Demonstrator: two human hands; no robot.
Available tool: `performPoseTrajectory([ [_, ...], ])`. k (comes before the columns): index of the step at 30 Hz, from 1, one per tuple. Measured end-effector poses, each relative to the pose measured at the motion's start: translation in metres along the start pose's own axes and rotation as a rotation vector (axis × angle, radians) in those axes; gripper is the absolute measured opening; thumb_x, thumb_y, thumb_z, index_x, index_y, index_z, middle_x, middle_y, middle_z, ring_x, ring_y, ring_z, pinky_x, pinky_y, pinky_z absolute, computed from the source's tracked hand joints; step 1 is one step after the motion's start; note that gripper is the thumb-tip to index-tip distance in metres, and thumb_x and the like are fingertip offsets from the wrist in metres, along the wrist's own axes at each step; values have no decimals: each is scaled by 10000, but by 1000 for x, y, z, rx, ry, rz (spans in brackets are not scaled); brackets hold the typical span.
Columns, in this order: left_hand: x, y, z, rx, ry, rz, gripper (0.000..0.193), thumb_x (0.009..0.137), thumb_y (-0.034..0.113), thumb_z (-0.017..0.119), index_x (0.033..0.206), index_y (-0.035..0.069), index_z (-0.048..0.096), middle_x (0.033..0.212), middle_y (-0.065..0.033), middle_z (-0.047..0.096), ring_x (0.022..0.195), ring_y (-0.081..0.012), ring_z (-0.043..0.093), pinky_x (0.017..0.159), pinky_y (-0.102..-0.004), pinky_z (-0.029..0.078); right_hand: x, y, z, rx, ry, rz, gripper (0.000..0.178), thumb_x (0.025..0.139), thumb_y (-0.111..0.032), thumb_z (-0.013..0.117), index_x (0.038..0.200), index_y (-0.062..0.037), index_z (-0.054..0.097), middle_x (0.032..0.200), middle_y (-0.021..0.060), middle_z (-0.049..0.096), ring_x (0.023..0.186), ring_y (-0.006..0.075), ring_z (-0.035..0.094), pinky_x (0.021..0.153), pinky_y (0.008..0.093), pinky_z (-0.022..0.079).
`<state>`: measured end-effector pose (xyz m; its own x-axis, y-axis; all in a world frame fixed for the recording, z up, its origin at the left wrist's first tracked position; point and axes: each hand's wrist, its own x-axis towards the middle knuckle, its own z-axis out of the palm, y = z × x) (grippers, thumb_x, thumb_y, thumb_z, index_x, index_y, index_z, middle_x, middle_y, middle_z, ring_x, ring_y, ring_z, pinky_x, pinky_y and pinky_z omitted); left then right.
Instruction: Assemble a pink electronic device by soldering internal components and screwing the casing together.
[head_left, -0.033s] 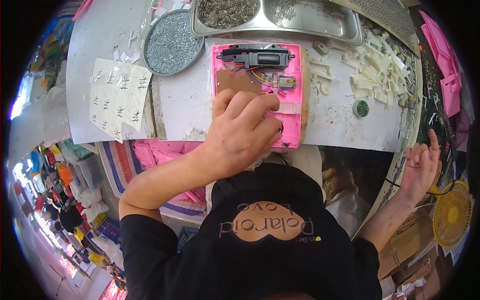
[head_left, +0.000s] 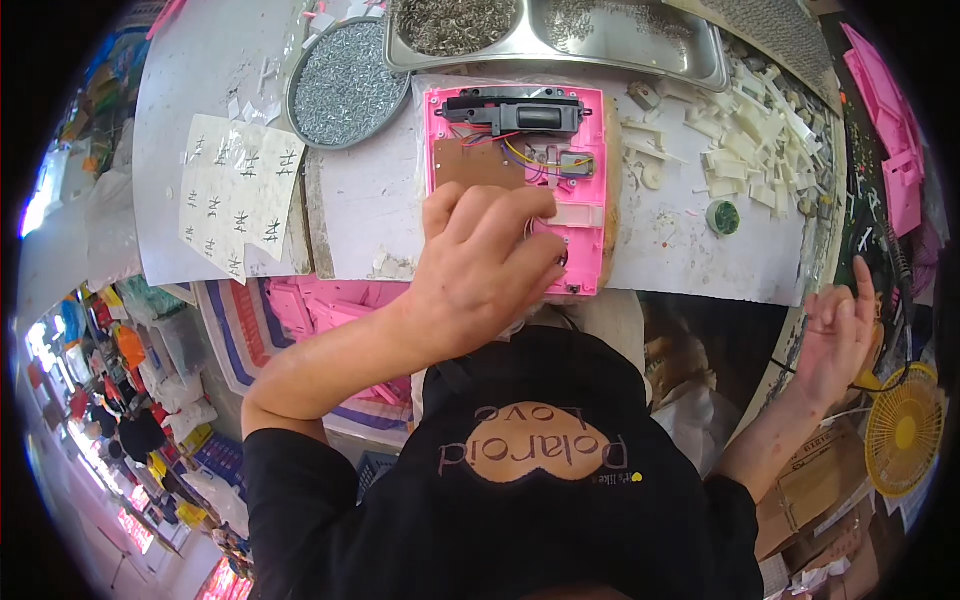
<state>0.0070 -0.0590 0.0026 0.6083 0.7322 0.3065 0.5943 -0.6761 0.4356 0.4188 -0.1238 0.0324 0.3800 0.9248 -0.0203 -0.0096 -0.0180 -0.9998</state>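
Note:
A pink plastic casing (head_left: pixel 588 245) lies open side up on the bench in front of me. Inside it are a black plastic unit (head_left: pixel 520 117) at the far end, a brown board (head_left: pixel 470 162), a small metal-cased motor (head_left: pixel 577 164) and thin coloured wires. My left hand (head_left: pixel 490 260) reaches over the casing's near half, fingers curled down into it; what the fingertips grip is hidden. At the right bench edge my right hand (head_left: pixel 838 335) is raised beside a black cord, its index finger stretched out and the others loosely bent. Nothing shows in it.
A round tray of screws (head_left: pixel 350 85) and a steel tray (head_left: pixel 640 45) with small metal parts stand at the back. White plastic pieces (head_left: pixel 755 150) are heaped right, near a small green-filled tub (head_left: pixel 722 217). A yellow fan (head_left: pixel 905 428) is at the right; pink parts (head_left: pixel 335 300) lie below the bench.
My left fingers have shifted very slightly over the casing. The right hand is almost unmoved, and the casing stays where it was.

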Motion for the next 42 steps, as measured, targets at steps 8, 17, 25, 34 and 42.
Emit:
performPoseTrajectory([
  [8, -30, -10, -10, -95, 273, -269, 400, 700, 85, 822, 1075, 115, 684, 1188, -105, 584, 1024, -259, 543, 916, -394, 356, -36, 17, 150, -521, -549, -344, 232, 770, -1, 787, 987, -46, 719, 895, 63, 659, 746, 221, 605, 702, 326, 469],
  [17, -12, -17, -18, -20, 70, 15, 402, 681, 144, 829, 1075, 188, 763, 1226, -44, 599, 930, -218, 551, 864, -399, 379, -21, 9, 207, -721, -571, -655, 206, 719, -104, 834, 870, -96, 695, 779, 29, 582, 779, 265, 555, 734, 389, 416],
  [25, -10, -24, -12, -47, 86, 6, 423, 696, 250, 831, 1109, 192, 761, 1252, -57, 599, 1028, -244, 551, 907, -423, 372, 25, 12, 224, -869, -485, -574, 151, 787, -193, 786, 834, -87, 690, 727, 47, 621, 726, 264, 597, 717, 379, 440],
  [34, 18, -31, -8, 46, 170, -15, 343, 765, 247, 779, 1100, 177, 754, 1238, -34, 601, 1095, -259, 543, 973, -444, 352, 28, -3, 244, -1221, -555, -495, 214, 811, -256, 752, 764, -57, 690, 719, 133, 679, 673, 332, 684, 614, 447, 546],
  [42, 25, -44, 2, 116, 179, 41, 284, 810, 233, 734, 1090, 237, 777, 1356, -7, 582, 1186, -257, 500, 1052, -470, 297, 27, -1, 239, -969, -530, -157, 229, 784, -236, 729, 777, -8, 708, 695, 172, 687, 666, 349, 694, 641, 444, 539],
])
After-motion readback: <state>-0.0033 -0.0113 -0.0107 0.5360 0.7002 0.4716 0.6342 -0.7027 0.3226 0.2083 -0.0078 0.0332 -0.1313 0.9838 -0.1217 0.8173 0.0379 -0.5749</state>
